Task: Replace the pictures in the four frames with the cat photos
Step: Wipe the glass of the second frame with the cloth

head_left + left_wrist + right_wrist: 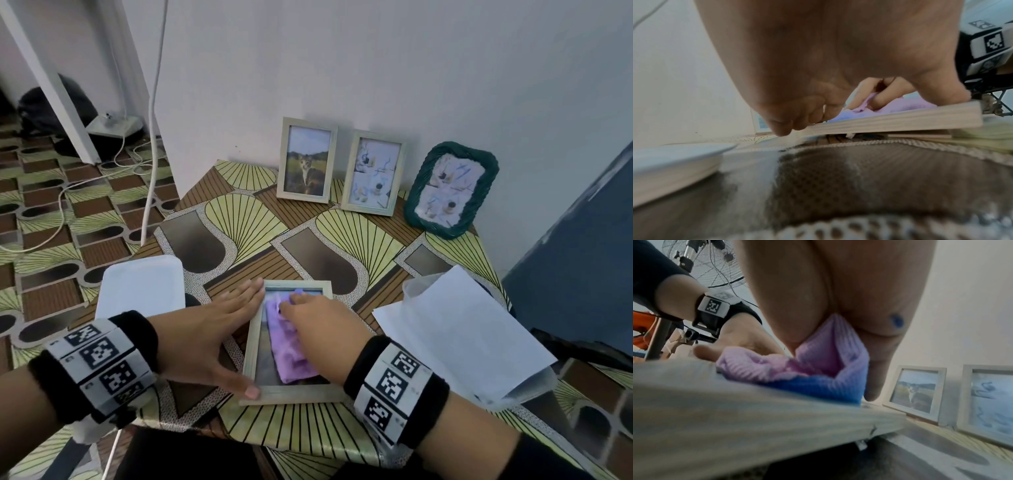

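Frame: the pale wooden picture frame (289, 342) lies flat at 6 o'clock on the patterned table (342, 240).
Right hand (318, 329): pinches a purple cloth (287, 346) on its glass.
Left hand (209, 339): flat, fingers straight, pressing the frame's left edge.
Around: white plastic lid (140, 291) at 9 o'clock, white paper (469, 329) at 3 o'clock, cat-photo frame (306, 161), second pale frame (373, 173) and green woven frame (450, 188) at 12 o'clock.

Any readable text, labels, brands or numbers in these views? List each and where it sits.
None readable.
Left wristband: black-and-white square marker codes only, no letters.
Right wristband: the same kind of codes.
White sheet: blank on the side shown.
Standing frames: pictures only, no captions.
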`<state>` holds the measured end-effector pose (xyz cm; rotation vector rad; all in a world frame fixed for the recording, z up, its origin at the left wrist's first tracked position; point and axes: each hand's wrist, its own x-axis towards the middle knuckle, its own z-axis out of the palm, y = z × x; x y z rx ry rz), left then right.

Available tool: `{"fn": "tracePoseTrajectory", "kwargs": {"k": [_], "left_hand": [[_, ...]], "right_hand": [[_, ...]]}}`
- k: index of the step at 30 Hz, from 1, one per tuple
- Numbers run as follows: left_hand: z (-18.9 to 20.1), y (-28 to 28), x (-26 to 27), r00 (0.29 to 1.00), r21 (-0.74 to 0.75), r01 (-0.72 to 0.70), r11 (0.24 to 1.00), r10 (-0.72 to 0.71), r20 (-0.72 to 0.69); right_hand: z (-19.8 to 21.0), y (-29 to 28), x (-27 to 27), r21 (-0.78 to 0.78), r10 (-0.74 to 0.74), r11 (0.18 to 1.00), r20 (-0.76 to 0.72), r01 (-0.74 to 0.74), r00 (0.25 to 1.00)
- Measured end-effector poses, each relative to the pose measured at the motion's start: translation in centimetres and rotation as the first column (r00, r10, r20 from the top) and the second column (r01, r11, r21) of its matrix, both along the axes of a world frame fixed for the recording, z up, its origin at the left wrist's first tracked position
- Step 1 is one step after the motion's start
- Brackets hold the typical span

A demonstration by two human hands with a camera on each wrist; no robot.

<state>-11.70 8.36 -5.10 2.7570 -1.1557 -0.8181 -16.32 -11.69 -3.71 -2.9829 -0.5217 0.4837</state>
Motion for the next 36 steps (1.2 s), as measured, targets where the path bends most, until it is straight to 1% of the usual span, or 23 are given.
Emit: {"fn": "tracePoseTrajectory", "kwargs": {"k": [3, 4, 6, 8, 14, 18, 24, 29, 31, 34, 36], "left_hand": [[0.0, 0.0, 0.2, 1.0, -0.026, 0.017, 1.0, -0.016, 0.002], [0.0, 0.0, 0.2, 1.0, -0.029, 0.024, 0.999, -0.023, 0.009], [0.0, -0.1, 0.3, 0.999, -0.029, 0.038, 0.999, -0.038, 0.017], [0.0, -0.2, 0.3, 0.999, -0.026, 0.046, 0.999, -0.045, 0.022], [-0.1, -0.2, 0.4, 0.997, -0.043, 0.061, 0.997, -0.058, 0.054], [0.0, -0.2, 0.3, 0.996, -0.048, 0.065, 0.997, -0.061, 0.07], [0.0, -0.3, 0.1, 0.993, 0.011, 0.08, 0.997, -0.08, 0.086], [0.0, -0.4, 0.0, 0.991, 0.048, 0.097, 0.994, -0.101, 0.09], [-0.1, -0.4, 0.0, 0.991, 0.05, 0.097, 0.994, -0.101, 0.089], [-0.2, -0.4, 0.0, 0.992, 0.05, 0.093, 0.994, -0.097, 0.082], [-0.3, -0.4, 0.0, 0.992, 0.054, 0.087, 0.995, -0.092, 0.088]], "right_hand": [[-0.7, -0.2, -0.1, -0.084, 0.092, 0.992, 0.025, -0.09, 0.995], [-1.0, -0.1, -0.3, -0.078, 0.097, 0.992, 0.022, -0.095, 0.995], [-1.4, 0.2, -0.7, -0.016, 0.028, 0.999, -0.008, -0.028, 1.0], [-1.7, 0.4, -0.9, 0.004, 0.01, 1.0, -0.017, -0.01, 1.0], [-3.0, 0.7, -0.1, -0.045, 0.053, 0.998, -0.008, -0.053, 0.999], [-3.4, 0.7, 0.5, -0.017, 0.047, 0.999, -0.01, -0.047, 0.999], [-2.7, 0.1, 1.6, 0.022, 0.095, 0.995, -0.033, -0.095, 0.995], [-3.0, 0.4, 1.5, 0.012, 0.123, 0.992, -0.032, -0.123, 0.992], [-3.0, 0.5, 1.3, 0.002, 0.142, 0.99, -0.049, -0.142, 0.989], [-2.9, 0.4, 0.5, 0.029, 0.171, 0.985, -0.074, -0.169, 0.983], [-2.9, 0.0, -0.2, 0.022, 0.211, 0.977, -0.086, -0.21, 0.974]]}}
